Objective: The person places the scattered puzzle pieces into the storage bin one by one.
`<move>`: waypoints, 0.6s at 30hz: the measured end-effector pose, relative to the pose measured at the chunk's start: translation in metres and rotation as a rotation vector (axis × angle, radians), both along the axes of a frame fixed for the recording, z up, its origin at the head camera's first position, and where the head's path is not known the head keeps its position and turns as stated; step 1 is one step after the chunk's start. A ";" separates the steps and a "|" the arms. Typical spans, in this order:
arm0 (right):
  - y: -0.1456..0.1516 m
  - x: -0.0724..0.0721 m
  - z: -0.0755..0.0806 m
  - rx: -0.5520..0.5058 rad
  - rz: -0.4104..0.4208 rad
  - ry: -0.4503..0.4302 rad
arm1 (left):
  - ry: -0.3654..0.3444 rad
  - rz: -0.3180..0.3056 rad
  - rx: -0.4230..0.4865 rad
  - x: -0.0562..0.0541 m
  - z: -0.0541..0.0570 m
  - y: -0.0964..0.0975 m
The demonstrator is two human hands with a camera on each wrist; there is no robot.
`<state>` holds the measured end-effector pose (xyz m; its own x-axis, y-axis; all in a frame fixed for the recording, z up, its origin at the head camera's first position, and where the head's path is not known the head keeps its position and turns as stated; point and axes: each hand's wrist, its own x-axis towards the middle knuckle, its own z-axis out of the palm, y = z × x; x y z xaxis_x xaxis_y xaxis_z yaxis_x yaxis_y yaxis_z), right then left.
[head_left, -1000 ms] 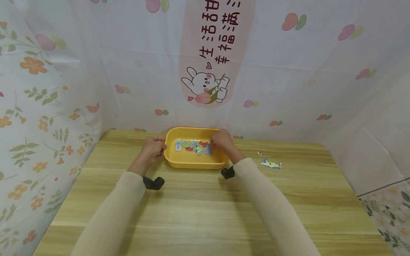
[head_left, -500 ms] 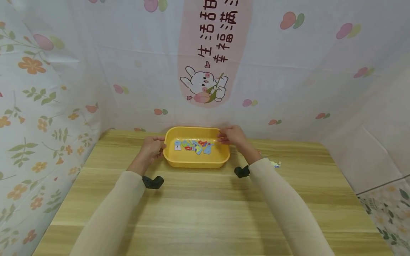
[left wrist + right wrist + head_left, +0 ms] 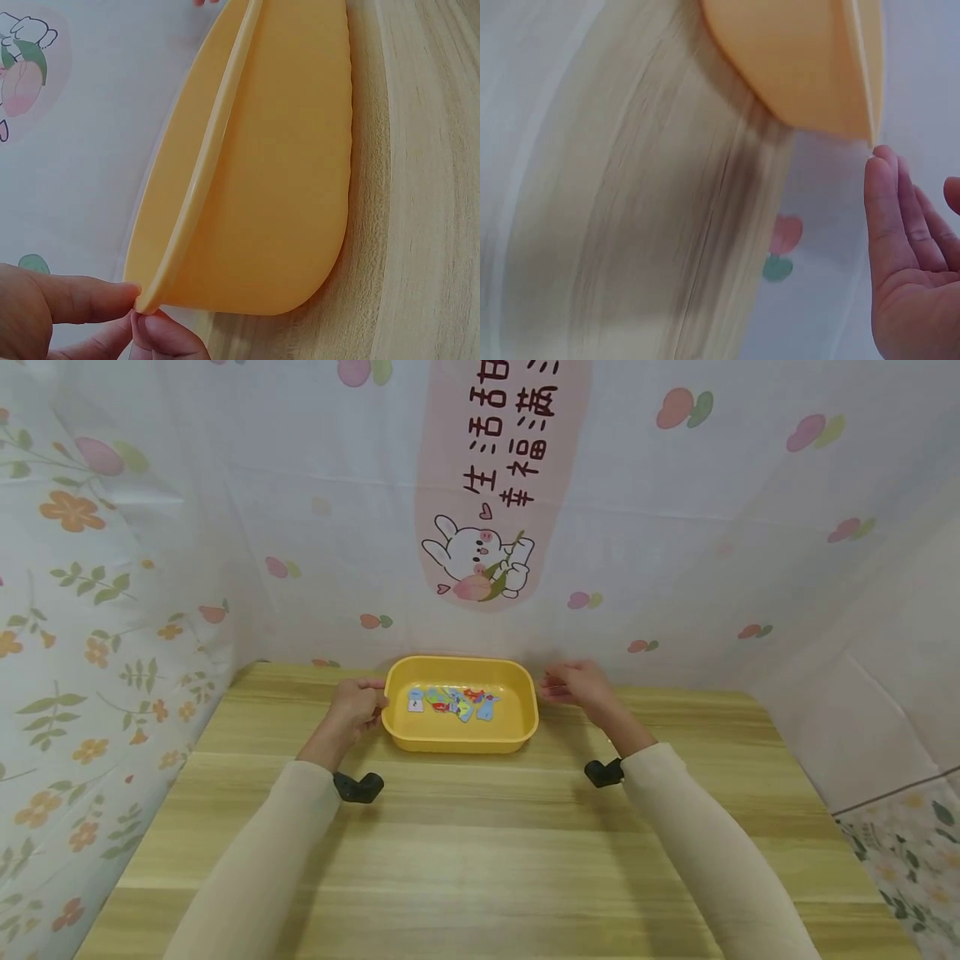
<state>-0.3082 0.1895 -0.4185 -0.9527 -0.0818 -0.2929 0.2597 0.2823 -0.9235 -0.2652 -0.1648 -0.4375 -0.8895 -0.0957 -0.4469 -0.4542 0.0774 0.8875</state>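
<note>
A yellow plastic tub [image 3: 461,746] stands on the table against the back wall. In it lie several flat, colourful cut-out pieces [image 3: 452,702], like parts of a map puzzle. My left hand [image 3: 354,706] pinches the tub's rim at the left end; in the left wrist view, thumb and fingers [image 3: 94,298] meet on either side of the rim. Just off the tub's right end is my right hand [image 3: 581,685], holding nothing. Its fingers [image 3: 885,199] are extended, the tips right at the rim in the right wrist view.
The wood-grain table [image 3: 465,852] runs forward from a patterned cloth backdrop [image 3: 315,510], with cloth at both sides too. A black mount [image 3: 358,787] sits at the left wrist and another black mount [image 3: 603,772] at the right.
My right hand has come out from over the tub and moved right, past its right rim. My right forearm now covers the loose pieces lying right of the tub. The left hand keeps its grip.
</note>
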 end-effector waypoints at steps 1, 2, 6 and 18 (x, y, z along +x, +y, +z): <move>0.004 0.002 0.000 0.004 0.006 0.006 | 0.001 -0.001 0.002 0.000 0.000 0.000; 0.008 0.004 -0.001 0.012 0.011 0.010 | 0.003 -0.004 0.002 0.000 0.000 -0.001; 0.028 0.012 -0.003 0.066 0.033 0.010 | 0.007 -0.008 0.005 0.000 -0.002 -0.002; 0.082 0.027 -0.001 0.075 -0.023 -0.017 | 0.004 -0.009 0.018 0.000 -0.003 -0.002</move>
